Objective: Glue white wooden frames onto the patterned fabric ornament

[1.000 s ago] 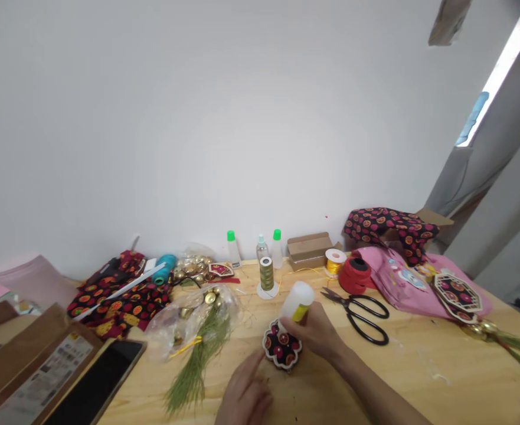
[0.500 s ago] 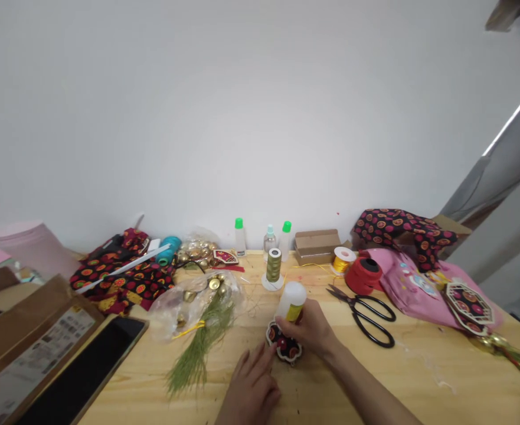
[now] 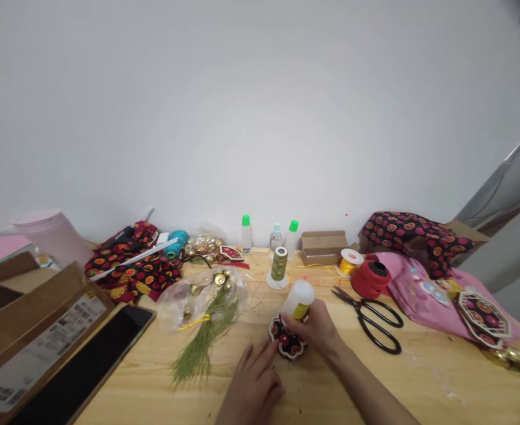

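Observation:
My right hand (image 3: 317, 330) is closed round a white glue bottle (image 3: 298, 298) with a yellow label. The bottle is tilted, its base up and its lower end over a scalloped ornament (image 3: 292, 347) of dark patterned fabric with a pale rim. The bottle's tip is hidden behind my fingers. A red bead (image 3: 283, 340) sits on the ornament. My left hand (image 3: 256, 378) lies flat on the table with its fingers stretched out, the fingertips at the ornament's near left edge. A green tassel (image 3: 209, 342) lies to the left of that hand.
Black-handled scissors (image 3: 379, 316) lie to the right, near a red thread cone (image 3: 370, 280). An olive thread spool (image 3: 280, 265) stands beyond the bottle. On the left are a plastic bag of bells (image 3: 189, 298), a phone (image 3: 91, 360) and a cardboard box (image 3: 51, 330).
The camera view has turned slightly left, so the table things appear shifted right. The bottle leans a little more to the right over the ornament. Both hands keep nearly the same pose.

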{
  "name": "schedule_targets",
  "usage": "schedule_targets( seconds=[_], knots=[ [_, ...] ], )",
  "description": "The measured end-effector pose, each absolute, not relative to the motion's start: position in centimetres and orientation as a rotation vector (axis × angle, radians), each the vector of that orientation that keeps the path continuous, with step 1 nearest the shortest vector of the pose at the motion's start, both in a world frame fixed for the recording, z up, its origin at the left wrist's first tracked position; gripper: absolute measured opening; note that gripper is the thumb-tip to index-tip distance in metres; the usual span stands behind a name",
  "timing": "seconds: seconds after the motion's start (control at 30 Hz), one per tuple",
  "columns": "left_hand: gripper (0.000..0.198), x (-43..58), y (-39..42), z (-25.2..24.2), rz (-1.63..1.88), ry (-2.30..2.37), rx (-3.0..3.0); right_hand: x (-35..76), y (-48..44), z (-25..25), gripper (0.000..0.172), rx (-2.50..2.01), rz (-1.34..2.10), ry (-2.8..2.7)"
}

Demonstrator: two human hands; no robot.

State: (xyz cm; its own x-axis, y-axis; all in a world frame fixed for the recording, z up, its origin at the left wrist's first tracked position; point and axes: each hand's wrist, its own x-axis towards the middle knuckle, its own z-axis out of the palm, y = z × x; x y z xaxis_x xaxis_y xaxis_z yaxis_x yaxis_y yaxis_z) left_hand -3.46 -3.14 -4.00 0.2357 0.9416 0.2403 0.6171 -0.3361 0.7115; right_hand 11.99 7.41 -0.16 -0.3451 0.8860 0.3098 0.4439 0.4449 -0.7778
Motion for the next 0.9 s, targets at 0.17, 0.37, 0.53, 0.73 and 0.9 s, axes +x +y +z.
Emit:
schedule_targets(
  seconds=[0.17, 0.37, 0.53, 0.73, 0.9],
  knots=[
    [0.018, -2.9, -2.2, -4.8, 0.893, 1.447, 2.11, 12.0, 7.2, -0.1, 0.015, -1.116, 0.816, -1.945],
    [0.019, -2.7, -2.2, -5.5, 0.844, 1.479, 2.123, 11.8, 7.2, -0.3, 0.016, -1.13, 0.87, -1.898],
    [0.019, -2.8, -2.4, -5.1, 0.791, 1.499, 2.134, 11.9, 7.3, -0.6, 0.018, -1.132, 0.952, -1.815],
    [0.017, -3.0, -2.4, -5.4, 0.832, 1.475, 2.17, 12.6, 7.8, -0.4, 0.026, -1.149, 1.022, -1.581],
    [0.017, -3.2, -2.4, -4.2, 0.857, 1.446, 2.187, 12.5, 7.6, -0.4, 0.024, -1.138, 1.09, -1.552]
  ],
)
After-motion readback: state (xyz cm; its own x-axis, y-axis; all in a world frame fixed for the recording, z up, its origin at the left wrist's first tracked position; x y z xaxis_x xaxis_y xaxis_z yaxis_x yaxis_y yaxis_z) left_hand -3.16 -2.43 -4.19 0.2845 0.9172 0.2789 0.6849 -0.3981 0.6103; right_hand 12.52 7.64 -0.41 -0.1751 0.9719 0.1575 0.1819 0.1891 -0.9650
